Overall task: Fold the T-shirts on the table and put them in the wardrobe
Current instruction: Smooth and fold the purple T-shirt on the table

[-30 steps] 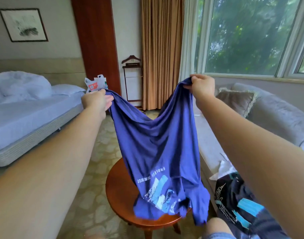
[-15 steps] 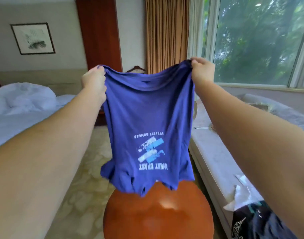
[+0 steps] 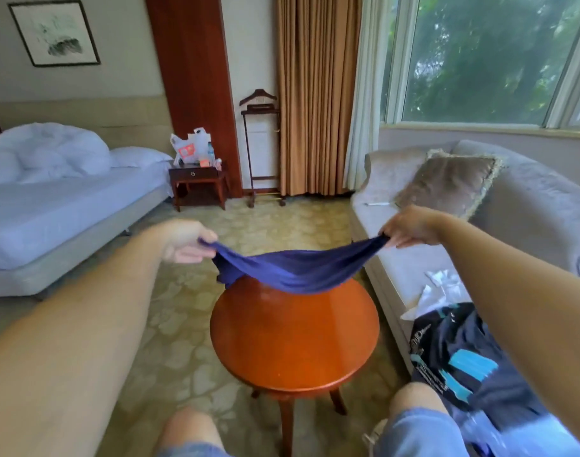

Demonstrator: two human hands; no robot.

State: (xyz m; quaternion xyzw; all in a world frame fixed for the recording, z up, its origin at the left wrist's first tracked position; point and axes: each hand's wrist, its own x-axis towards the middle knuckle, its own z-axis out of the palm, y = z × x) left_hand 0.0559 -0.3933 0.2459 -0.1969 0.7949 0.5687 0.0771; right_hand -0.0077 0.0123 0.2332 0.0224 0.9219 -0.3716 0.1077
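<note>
Pinching the blue T-shirt [image 3: 295, 270] taut between my left hand [image 3: 186, 242] and right hand [image 3: 410, 227], its sagging middle meets the round table [image 3: 295, 341] at the far edge; bare wood lies nearer me.

In front of your knees the round wooden table [image 3: 295, 341] stood on the patterned carpet [image 3: 170, 324], with the sagging middle of the blue T-shirt [image 3: 295, 272] resting on its far edge. On the grey sofa [image 3: 410, 265] to your right lay a dark T-shirt [image 3: 460, 357] with turquoise print, something white and crumpled [image 3: 441, 286] just beyond it, and a brown cushion [image 3: 446, 184] leaning against the backrest. The bed [image 3: 51, 219] on your left carried a heaped white duvet [image 3: 48, 153] and a pillow [image 3: 140, 156].
</note>
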